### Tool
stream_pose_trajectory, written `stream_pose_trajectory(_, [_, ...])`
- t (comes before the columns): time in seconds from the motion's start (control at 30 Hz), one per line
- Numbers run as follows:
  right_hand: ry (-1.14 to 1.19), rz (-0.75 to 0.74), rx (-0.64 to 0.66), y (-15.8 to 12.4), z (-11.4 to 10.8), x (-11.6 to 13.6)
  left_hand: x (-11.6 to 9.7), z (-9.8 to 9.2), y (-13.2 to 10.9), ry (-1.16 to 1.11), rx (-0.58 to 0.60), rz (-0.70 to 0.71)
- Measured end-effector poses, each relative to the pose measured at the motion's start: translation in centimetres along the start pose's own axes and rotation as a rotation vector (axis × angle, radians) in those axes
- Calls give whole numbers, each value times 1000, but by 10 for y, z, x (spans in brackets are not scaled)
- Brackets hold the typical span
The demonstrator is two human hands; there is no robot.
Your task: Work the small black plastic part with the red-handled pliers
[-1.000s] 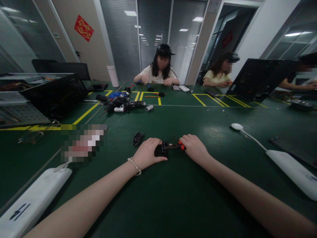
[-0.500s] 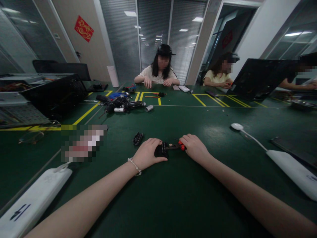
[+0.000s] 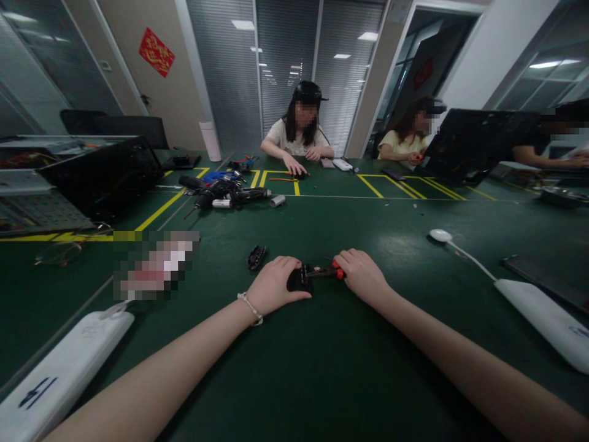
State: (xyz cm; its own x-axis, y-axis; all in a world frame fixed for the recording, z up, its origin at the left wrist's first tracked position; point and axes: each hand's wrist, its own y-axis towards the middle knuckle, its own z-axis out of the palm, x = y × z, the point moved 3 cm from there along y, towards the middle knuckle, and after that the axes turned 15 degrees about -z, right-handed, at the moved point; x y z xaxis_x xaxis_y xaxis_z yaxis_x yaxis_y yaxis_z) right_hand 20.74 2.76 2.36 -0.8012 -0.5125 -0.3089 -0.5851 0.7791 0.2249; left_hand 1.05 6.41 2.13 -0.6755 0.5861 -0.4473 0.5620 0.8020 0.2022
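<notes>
My left hand [image 3: 275,286] is closed around a small black part [image 3: 300,280] on the table; pale marks or pins show along its top, and its exact kind is unclear. My right hand [image 3: 364,272] grips pliers [image 3: 339,269] by their red handles. The dark jaws of the pliers point left and reach the right edge of the black part; whether they pinch it I cannot tell. Just left of my left hand lies another small black piece [image 3: 256,257] with a ridged, open look.
A power drill [image 3: 212,194] lies among tools and cables farther back on the green table [image 3: 322,368]. Computer cases [image 3: 96,178] stand at left. White power banks [image 3: 69,368] flank my arms. A person [image 3: 297,132] sits opposite, others at right.
My hands, the black part and the pliers hold nearly the same place. Across the table, the person's hand has moved down onto a small dark object with wires.
</notes>
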Motion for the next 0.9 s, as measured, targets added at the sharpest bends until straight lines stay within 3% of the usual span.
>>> stream_pose_trajectory(0.9, [12, -11, 4, 0, 0, 0, 1, 2, 0, 9, -11, 9])
